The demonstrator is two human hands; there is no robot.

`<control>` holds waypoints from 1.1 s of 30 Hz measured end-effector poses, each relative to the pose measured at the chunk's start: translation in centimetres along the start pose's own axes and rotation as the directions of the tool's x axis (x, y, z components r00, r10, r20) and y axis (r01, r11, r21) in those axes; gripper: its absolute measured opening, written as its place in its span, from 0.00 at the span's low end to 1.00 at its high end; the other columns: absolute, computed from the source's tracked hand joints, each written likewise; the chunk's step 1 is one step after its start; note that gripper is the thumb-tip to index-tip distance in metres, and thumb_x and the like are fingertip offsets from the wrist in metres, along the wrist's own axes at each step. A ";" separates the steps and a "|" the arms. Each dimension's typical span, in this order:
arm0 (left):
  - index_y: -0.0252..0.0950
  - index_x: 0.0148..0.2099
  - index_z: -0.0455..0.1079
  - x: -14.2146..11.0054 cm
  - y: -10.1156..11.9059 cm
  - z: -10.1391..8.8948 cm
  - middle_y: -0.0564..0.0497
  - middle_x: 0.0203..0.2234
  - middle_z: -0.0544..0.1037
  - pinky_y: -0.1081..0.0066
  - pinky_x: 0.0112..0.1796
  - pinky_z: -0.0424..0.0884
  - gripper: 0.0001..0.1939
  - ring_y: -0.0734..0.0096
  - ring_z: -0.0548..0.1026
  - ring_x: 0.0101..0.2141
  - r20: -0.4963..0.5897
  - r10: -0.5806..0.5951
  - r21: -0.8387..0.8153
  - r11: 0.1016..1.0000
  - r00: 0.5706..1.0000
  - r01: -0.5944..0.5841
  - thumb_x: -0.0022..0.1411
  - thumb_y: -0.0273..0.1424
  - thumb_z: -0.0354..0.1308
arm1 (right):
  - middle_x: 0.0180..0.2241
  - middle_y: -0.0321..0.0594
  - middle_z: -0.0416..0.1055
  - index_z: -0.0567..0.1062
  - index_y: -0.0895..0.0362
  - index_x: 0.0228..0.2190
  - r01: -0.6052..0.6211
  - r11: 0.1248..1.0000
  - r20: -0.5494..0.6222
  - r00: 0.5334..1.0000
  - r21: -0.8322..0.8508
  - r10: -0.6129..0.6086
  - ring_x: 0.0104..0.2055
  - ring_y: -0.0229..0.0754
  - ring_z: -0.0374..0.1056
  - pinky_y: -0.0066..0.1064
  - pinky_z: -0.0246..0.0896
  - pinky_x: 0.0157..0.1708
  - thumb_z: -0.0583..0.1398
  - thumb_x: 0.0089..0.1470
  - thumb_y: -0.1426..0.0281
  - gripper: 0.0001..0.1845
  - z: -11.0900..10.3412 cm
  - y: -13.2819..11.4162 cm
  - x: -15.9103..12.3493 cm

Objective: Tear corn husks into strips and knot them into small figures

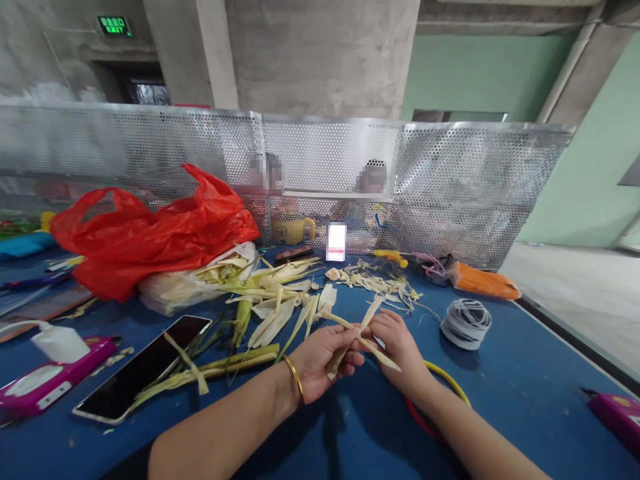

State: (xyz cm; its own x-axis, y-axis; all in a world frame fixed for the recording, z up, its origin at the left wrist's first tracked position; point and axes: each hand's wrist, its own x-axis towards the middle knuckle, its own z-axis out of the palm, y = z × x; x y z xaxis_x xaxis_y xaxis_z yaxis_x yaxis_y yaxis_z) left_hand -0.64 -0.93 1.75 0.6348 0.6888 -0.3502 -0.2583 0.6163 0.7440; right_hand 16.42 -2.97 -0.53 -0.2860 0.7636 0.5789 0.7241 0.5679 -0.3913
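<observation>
Strips of dry corn husk [371, 319] cross one another between my two hands, their ends sticking out several ways. My left hand [325, 357], with a gold bangle on its wrist, pinches the husk near the crossing. From the other side, my right hand [397, 343] is closed on the same husk, its fingertips partly hidden. Just beyond my left hand lies a heap of corn husks [275, 308]. A ball of grey cord [466, 324] stands to the right of my right hand. Yellow and red tubing [447, 381] passes beneath my right forearm.
At left are a red plastic bag [165, 230], a dark phone [150, 370] with a husk strip across it, and a purple power strip [55, 383]. Husk scraps [375, 283], a yellow tool [393, 256] and an orange pouch [485, 280] lie before a perforated metal screen [330, 147]. People sit behind it.
</observation>
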 end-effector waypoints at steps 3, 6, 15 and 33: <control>0.30 0.39 0.71 0.1 -0.2 -0.2 0.49 0.26 0.79 0.82 0.22 0.68 0.08 0.79 0.76 0.22 0.027 0.017 0.030 0.999 1.000 -0.018 0.62 0.31 0.58 | 0.28 0.35 0.73 0.71 0.54 0.26 -0.064 0.995 0.044 0.997 0.079 0.060 0.34 0.40 0.69 0.42 0.51 0.52 0.55 0.57 0.72 0.08 0.5 0.5 -0.1; 0.30 0.37 0.71 0.3 -0.4 -0.3 0.49 0.24 0.79 0.81 0.21 0.67 0.08 0.77 0.76 0.22 0.041 0.051 0.076 0.996 0.998 -0.054 0.62 0.32 0.58 | 0.28 0.35 0.73 0.71 0.54 0.25 -0.086 0.993 0.073 0.994 0.085 0.080 0.34 0.40 0.69 0.43 0.50 0.54 0.55 0.56 0.73 0.09 0.7 0.5 -0.1; 0.29 0.44 0.70 0.0 0.8 -0.1 0.43 0.28 0.80 0.78 0.20 0.66 0.18 0.73 0.77 0.23 -0.055 0.114 0.121 0.987 0.992 -0.106 0.67 0.39 0.47 | 0.37 0.42 0.76 0.76 0.53 0.36 -0.268 0.920 0.018 0.961 0.284 0.274 0.42 0.46 0.69 0.38 0.61 0.45 0.57 0.55 0.65 0.10 -0.8 0.8 0.6; 0.32 0.31 0.72 0.9 -0.4 -0.3 0.49 0.18 0.78 0.78 0.16 0.57 0.09 0.77 0.68 0.12 -0.089 0.330 0.571 0.790 0.940 -0.223 0.54 0.34 0.61 | 0.26 0.38 0.71 0.75 0.55 0.27 -0.101 0.971 -0.153 0.986 -0.216 0.069 0.31 0.40 0.67 0.32 0.55 0.35 0.56 0.59 0.61 0.14 -3.5 -2.4 0.8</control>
State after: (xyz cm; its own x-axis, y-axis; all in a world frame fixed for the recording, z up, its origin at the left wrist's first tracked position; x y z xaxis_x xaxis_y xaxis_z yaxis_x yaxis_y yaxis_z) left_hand -0.17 -0.48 0.99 0.4466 0.8846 -0.1344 0.0696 0.1154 0.9909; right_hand 16.60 -4.80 3.35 -0.1360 0.7445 0.6536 0.8679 0.4077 -0.2838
